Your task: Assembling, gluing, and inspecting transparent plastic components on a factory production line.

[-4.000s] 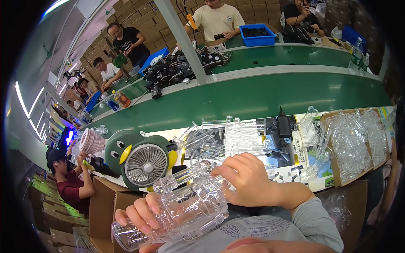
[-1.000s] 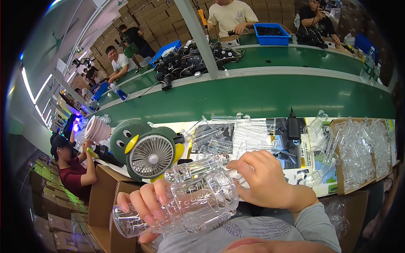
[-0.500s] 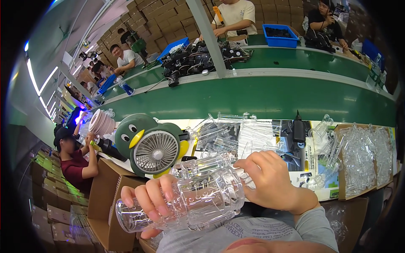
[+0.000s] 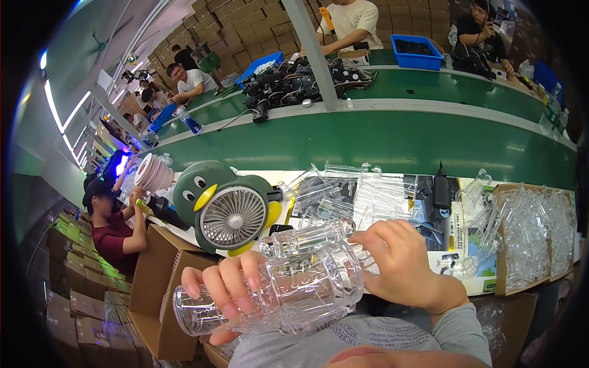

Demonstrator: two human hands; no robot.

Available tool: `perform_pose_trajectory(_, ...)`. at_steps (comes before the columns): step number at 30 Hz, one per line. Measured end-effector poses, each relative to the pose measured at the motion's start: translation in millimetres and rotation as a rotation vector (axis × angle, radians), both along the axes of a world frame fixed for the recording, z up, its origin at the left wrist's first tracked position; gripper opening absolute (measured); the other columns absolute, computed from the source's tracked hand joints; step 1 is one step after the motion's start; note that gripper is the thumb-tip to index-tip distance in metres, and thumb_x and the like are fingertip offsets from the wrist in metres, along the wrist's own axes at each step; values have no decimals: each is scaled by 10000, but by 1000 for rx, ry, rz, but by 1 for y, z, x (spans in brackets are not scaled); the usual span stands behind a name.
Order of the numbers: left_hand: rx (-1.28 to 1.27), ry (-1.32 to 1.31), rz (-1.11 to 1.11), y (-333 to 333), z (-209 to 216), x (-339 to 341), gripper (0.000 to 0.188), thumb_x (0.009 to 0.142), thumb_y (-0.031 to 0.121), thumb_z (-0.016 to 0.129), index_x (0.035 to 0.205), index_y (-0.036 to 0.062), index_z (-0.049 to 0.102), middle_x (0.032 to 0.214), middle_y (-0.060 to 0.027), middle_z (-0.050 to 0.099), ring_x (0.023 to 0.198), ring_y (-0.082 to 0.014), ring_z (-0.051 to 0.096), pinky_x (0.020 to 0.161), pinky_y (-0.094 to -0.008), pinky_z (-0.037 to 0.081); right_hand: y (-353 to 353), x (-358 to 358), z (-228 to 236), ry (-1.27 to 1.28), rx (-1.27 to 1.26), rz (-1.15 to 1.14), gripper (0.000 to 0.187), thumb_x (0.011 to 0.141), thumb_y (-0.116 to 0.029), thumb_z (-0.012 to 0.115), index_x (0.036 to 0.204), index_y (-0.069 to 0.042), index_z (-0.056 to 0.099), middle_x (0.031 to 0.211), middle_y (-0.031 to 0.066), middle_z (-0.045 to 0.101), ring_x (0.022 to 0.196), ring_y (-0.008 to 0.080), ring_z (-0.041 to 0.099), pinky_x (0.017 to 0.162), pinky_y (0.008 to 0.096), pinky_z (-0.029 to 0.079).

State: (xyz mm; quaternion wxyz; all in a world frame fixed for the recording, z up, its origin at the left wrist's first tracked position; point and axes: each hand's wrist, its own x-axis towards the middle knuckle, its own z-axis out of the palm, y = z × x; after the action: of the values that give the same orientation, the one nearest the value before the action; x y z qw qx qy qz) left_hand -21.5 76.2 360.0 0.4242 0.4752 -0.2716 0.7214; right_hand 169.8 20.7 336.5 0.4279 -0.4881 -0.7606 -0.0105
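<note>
Left hand [image 4: 232, 287] wraps the narrow end of a clear plastic vessel [image 4: 310, 291] at the lower centre of the frame, seemingly steadying it so the wide end sits free for the right hand [image 4: 399, 260]. That hand curls at the rim, wrist bent, forearm angled in from lower right; whether it pinches anything, I cannot tell. At centre left, a penguin-shaped fan [image 4: 232, 214] faces in, presumably for cooling.

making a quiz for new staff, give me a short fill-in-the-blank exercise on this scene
The ____ hand wraps the narrower end of the large clear plastic cylinder.
The green penguin-shaped fan has a ____ beak.
The rectangular plastic bin holding black parts is coloured ____.
Missing words: left; yellow; blue.
</note>
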Motion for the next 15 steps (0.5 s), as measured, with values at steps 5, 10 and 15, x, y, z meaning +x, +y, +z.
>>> perform_pose_trajectory(5,-5,-12,3,0,1,2,560,769,299,756,1142,103,387,809,-7,583,740,-138,575,719,-331,438,1,1,1,1,3,2,338,601,-182,767,887,-94,609,745,43,539,692,240,550,635,353,419)
perform_pose_trajectory(10,3,-10,2,1,0,2,559,771,304,754,1141,104,386,813,-9,583,740,-140,577,724,-334,436,1,1,1,6,1,5,334,607,-181,764,889,-93,607,747,44,540,692,242,550,630,356,418)
perform_pose_trajectory(15,11,-14,0,0,1,1,558,773,303,752,1141,102,384,816,-11,584,745,-144,580,727,-336,437,0,0,1,-1,2,4,331,606,-174,761,888,-91,607,748,47,539,689,245,548,628,357,416)
